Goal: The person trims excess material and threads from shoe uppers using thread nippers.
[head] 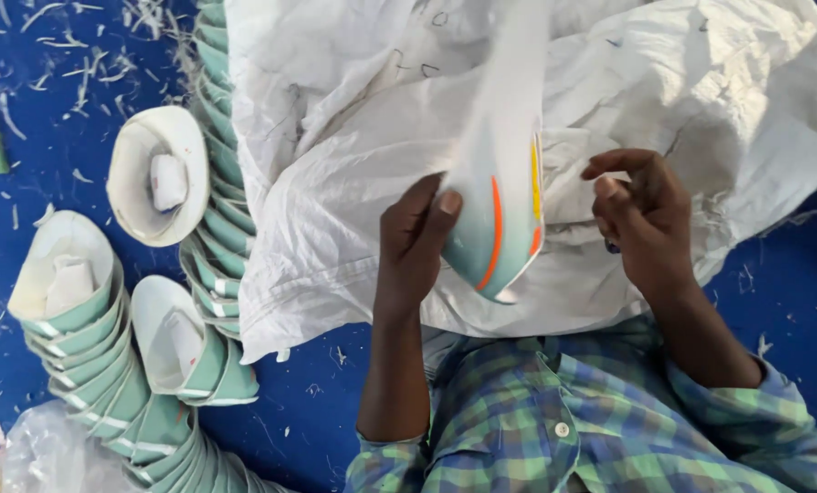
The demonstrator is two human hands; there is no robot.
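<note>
My left hand (415,239) grips the lower left edge of a white and teal paper piece (500,196) with orange and yellow stripes, held up over a big white woven sack (335,146). The piece is blurred toward its top. My right hand (641,215) hovers just right of it, fingers curled and apart, holding nothing that I can see.
Long stacks of nested teal and white paper cups (107,365) lie on the blue floor (792,274) at the left, another stack (216,164) running along the sack's left edge. White paper scraps litter the floor. A clear plastic bag (43,456) sits bottom left.
</note>
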